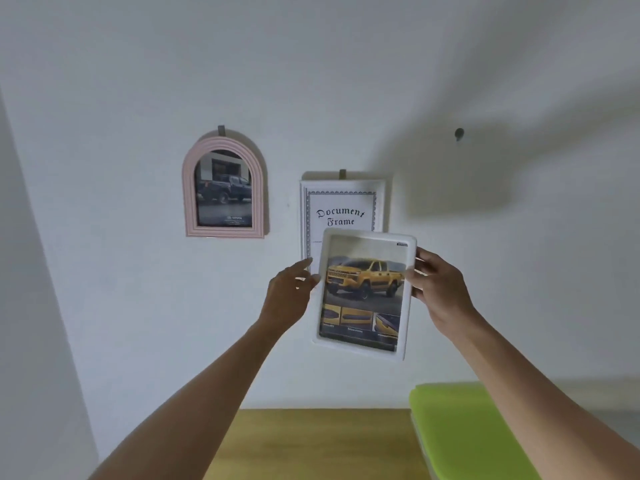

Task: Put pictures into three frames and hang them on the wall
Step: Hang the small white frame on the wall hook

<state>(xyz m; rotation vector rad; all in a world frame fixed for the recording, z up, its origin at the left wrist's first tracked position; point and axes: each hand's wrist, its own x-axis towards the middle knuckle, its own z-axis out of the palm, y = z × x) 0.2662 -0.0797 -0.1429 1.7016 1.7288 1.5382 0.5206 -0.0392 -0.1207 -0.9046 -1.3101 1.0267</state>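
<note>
I hold a white rounded frame (363,292) with a yellow pickup-truck picture up in front of the wall. My left hand (289,294) grips its left edge and my right hand (438,289) grips its right edge. A pink arched frame (224,183) with a dark truck picture hangs on a hook at the left. Behind the held frame hangs a white frame (343,206) that reads "Document Frame"; its lower part is hidden. An empty hook (459,134) sticks out of the wall at the upper right.
A wooden table (311,441) stands against the white wall below. A lime-green flat object (464,427) lies on its right side. A wall corner runs down the left edge of the view.
</note>
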